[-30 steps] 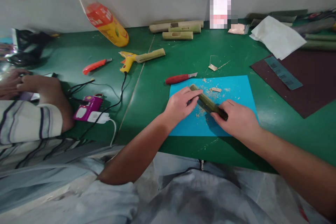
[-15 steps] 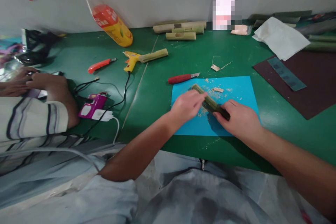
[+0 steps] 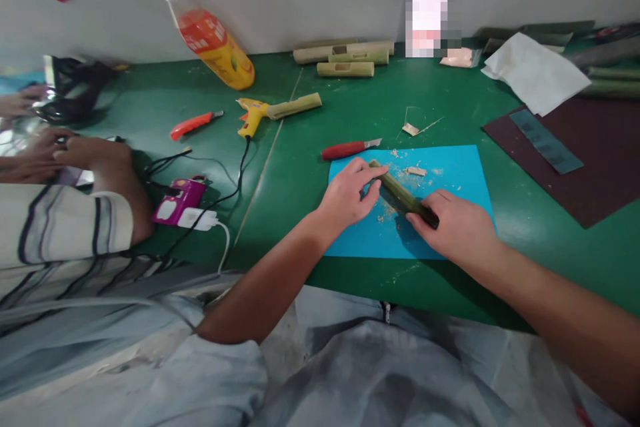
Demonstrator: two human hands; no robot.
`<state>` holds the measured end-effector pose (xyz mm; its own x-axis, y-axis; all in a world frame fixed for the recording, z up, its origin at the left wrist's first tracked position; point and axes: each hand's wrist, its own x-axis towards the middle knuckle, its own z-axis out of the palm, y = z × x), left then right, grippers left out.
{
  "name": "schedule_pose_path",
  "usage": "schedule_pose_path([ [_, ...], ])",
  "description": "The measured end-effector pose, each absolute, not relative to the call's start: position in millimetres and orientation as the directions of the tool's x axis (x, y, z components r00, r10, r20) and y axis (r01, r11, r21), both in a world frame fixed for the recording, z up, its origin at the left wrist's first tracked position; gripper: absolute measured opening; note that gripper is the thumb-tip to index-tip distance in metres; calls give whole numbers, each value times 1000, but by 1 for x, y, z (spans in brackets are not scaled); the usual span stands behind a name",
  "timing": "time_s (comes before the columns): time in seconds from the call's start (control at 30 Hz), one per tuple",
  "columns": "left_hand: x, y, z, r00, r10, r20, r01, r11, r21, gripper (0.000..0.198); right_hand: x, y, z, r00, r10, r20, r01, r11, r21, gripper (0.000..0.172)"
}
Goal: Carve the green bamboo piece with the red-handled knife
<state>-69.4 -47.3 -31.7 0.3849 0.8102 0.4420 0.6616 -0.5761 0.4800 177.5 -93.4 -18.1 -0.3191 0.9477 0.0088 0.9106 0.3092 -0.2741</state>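
A green bamboo tube (image 3: 399, 193) lies slantwise over a blue sheet (image 3: 470, 180). My right hand (image 3: 457, 223) grips its near, dark end with thumb and fingers. My left hand (image 3: 353, 193) is at the far end, with the index finger stretched out across the tube and the thumb apart from it. Sawdust and a small bamboo chip (image 3: 416, 171) lie on the sheet. Just beyond the sheet's left corner rests a red-handled knife (image 3: 350, 149).
To the left are a yellow glue gun (image 3: 253, 117), an orange cutter (image 3: 193, 126), a purple power strip (image 3: 180, 201) with cords and a drink bottle (image 3: 217, 50). Cut bamboo tubes (image 3: 345, 69) lie by the wall. A dark red board (image 3: 590, 193) is right. Another person's arm (image 3: 117, 173) rests far left.
My left hand has drawn back slightly to the left along the tube's far end, and its index finger and thumb have spread. The right hand keeps its grip.
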Motion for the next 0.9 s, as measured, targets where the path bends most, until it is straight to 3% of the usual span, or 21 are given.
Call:
schedule_pose_path([
  [0.53,-68,-46,-35,276,831,483,608,-540,582,19,177,-93,-19,-332,943,17,902,323,-288,29],
  [0.73,-64,-52,-39,386,748,540,579,-652,490,19,177,-94,-18,-338,941,16,902,329,-281,30],
  [0.9,-77,-43,-38,272,787,554,671,-568,477,22,178,-94,-18,-330,944,20,909,323,-263,31],
])
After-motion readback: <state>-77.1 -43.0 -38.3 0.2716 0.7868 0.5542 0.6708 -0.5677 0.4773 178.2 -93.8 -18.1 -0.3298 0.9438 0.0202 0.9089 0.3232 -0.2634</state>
